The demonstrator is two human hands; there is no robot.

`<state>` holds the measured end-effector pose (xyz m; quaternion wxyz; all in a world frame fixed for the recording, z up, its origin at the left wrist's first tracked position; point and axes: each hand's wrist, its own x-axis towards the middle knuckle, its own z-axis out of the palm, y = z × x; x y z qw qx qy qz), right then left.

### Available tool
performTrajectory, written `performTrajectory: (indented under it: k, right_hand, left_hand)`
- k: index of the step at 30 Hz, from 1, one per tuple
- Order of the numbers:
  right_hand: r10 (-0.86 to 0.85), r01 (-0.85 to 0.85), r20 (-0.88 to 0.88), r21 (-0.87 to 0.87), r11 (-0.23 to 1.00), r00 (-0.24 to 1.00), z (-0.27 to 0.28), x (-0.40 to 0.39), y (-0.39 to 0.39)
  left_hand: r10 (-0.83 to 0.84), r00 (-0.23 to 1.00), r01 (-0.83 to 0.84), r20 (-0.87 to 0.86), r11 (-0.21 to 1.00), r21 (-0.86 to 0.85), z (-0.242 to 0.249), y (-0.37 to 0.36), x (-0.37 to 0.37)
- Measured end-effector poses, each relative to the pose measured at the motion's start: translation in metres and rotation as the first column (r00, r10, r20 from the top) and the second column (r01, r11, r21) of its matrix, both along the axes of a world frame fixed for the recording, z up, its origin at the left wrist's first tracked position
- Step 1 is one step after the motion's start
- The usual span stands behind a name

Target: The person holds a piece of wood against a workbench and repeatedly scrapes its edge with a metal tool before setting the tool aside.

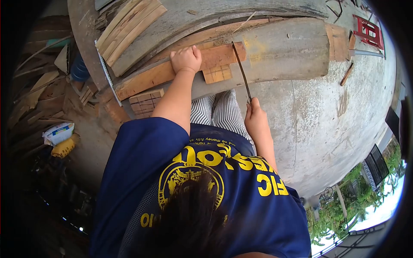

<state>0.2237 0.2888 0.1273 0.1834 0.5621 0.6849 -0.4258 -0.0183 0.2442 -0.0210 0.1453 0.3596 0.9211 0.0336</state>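
My left hand (pixel 187 59) is closed over a reddish-brown wooden plank (pixel 148 79), pressing on its upper face. In my right hand (pixel 257 117) is the near end of a handsaw (pixel 241 71), seen almost edge-on as a thin dark blade. The blade lies across the plank close to its right end, and its tip reaches past the plank's far edge. The fingers of my right hand hide the saw's handle. A short wooden block (pixel 217 74) lies beneath the plank, between my two hands. Under all this is a wide grey board (pixel 292 51).
Pale wooden slats (pixel 129 30) lie at the upper left, near a metal ruler (pixel 107 73). A pencil-marked block (pixel 146 102) is by my left forearm. Scrap wood and a white sack (pixel 59 133) are at far left. A red stool (pixel 368 31) stands on the concrete floor (pixel 318 116).
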Motion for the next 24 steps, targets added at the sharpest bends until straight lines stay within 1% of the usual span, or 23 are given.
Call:
performTrajectory:
  k: [2, 4, 5, 6, 7, 9, 11, 12, 14, 15, 16, 17, 19, 22, 24]
  right_hand:
    - [0.001, -0.001, -0.018, 0.025, 1.000, 1.000, -0.007, -0.012, 0.007]
    - [0.011, -0.009, -0.043, 0.065, 0.998, 0.999, -0.030, -0.034, 0.024]
    - [0.011, -0.001, -0.088, 0.113, 0.994, 0.996, -0.051, -0.047, 0.030]
    - [0.013, 0.008, -0.134, 0.159, 0.987, 0.991, -0.056, -0.057, 0.035]
    - [0.017, 0.006, -0.135, 0.170, 0.985, 0.991, -0.053, -0.058, 0.034]
    - [0.035, -0.028, -0.067, 0.108, 0.994, 0.997, -0.034, -0.046, 0.021]
    - [-0.011, 0.011, -0.012, 0.065, 0.998, 1.000, -0.007, -0.020, 0.005]
    - [-0.006, 0.006, -0.008, 0.079, 0.997, 1.000, 0.003, -0.010, 0.000]
    - [-0.056, 0.055, 0.028, 0.051, 0.997, 0.998, 0.015, 0.007, -0.010]
    - [-0.062, 0.060, 0.041, 0.060, 0.996, 0.997, 0.014, 0.008, -0.009]
    - [-0.063, 0.057, 0.053, 0.105, 0.993, 0.997, 0.007, 0.005, -0.005]
    - [-0.063, 0.053, 0.064, 0.152, 0.987, 0.996, 0.001, 0.003, 0.002]
    - [-0.070, 0.060, 0.049, 0.179, 0.982, 0.996, -0.007, 0.012, 0.019]
    - [-0.057, 0.049, 0.035, 0.181, 0.982, 0.998, -0.003, 0.018, 0.018]
    - [0.006, -0.001, -0.039, 0.141, 0.990, 0.999, 0.003, 0.012, -0.005]
  left_hand:
    - [0.003, 1.000, -0.003, 0.014, 1.000, 0.006, 0.000, 0.000, 0.001]
    - [-0.013, 1.000, 0.013, -0.009, 1.000, 0.017, -0.004, -0.001, 0.001]
    - [-0.009, 1.000, 0.009, -0.010, 1.000, 0.026, -0.004, -0.002, 0.002]
    - [-0.006, 1.000, 0.006, -0.002, 1.000, 0.016, -0.003, -0.002, 0.003]
    - [-0.005, 1.000, 0.005, 0.007, 1.000, 0.008, -0.003, -0.001, 0.001]
    - [-0.003, 1.000, 0.002, 0.021, 1.000, 0.017, -0.004, -0.002, 0.001]
    - [0.002, 0.999, -0.003, 0.038, 0.999, 0.033, -0.004, -0.001, 0.001]
    - [0.001, 0.999, -0.002, 0.035, 1.000, 0.018, -0.004, 0.000, 0.001]
    - [0.001, 0.999, -0.001, 0.045, 1.000, 0.005, -0.002, -0.002, 0.001]
    - [0.000, 0.999, 0.000, 0.047, 1.000, -0.015, 0.000, -0.001, 0.001]
    - [-0.003, 0.999, 0.004, 0.045, 1.000, -0.030, 0.001, 0.001, 0.001]
    - [-0.010, 0.999, 0.011, 0.052, 1.000, -0.014, -0.001, 0.002, 0.001]
    - [-0.010, 1.000, 0.009, 0.029, 1.000, 0.005, -0.003, -0.001, 0.000]
    - [-0.003, 1.000, 0.003, 0.021, 1.000, 0.004, -0.001, 0.000, 0.001]
    - [-0.005, 1.000, 0.005, 0.011, 1.000, 0.000, 0.000, 0.000, 0.001]
